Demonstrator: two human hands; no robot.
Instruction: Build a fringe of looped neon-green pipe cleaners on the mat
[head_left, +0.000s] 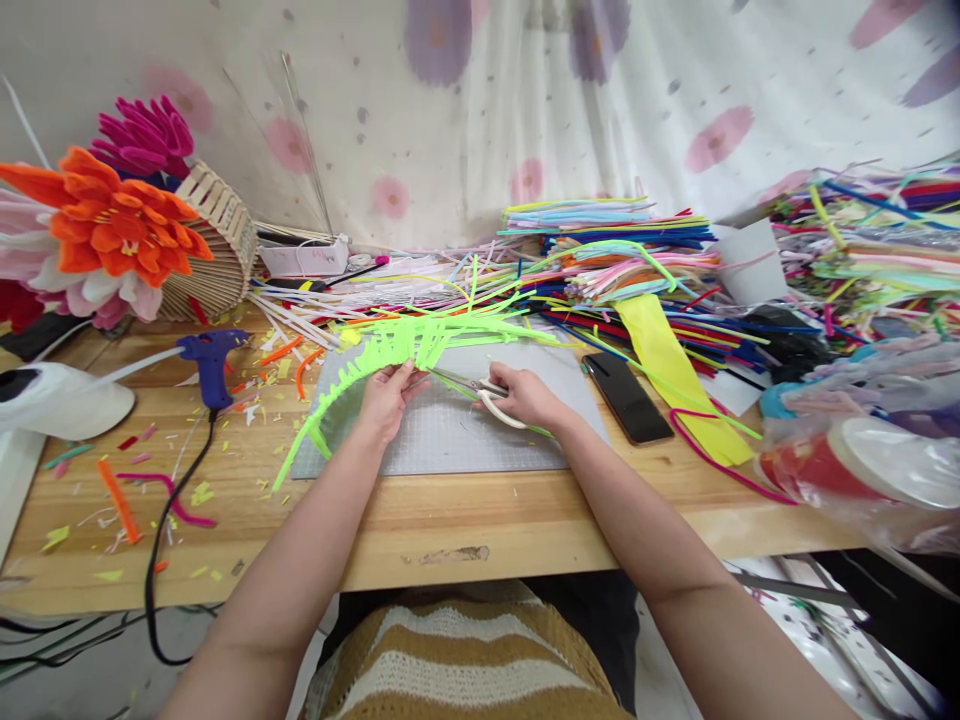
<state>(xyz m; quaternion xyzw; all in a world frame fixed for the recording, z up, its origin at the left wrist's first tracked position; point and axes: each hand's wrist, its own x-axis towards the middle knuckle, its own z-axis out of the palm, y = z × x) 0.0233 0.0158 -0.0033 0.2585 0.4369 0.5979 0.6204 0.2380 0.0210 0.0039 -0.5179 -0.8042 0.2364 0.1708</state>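
Note:
Bright green pipe cleaners (390, 345), bent and joined into a fringed, curving piece, lie over the grey cutting mat (465, 440). My left hand (388, 400) is closed on the near edge of this piece, its thumb and fingers pinched together. In my right hand (517, 395) is a pair of scissors (499, 408) with pale handles. The blades point left, towards my left fingertips, close to the green strands. Whether they touch a strand is too small to tell. A thin green strand runs under my right hand.
A blue glue gun (214, 365) with a black cord and scattered scraps lie left, near a basket (217, 240) of fuzzy flowers. Piled pipe cleaners (615, 240) line the back. Right are a black phone (628, 397), yellow strip (682, 380) and plastic-wrapped roll (885, 465).

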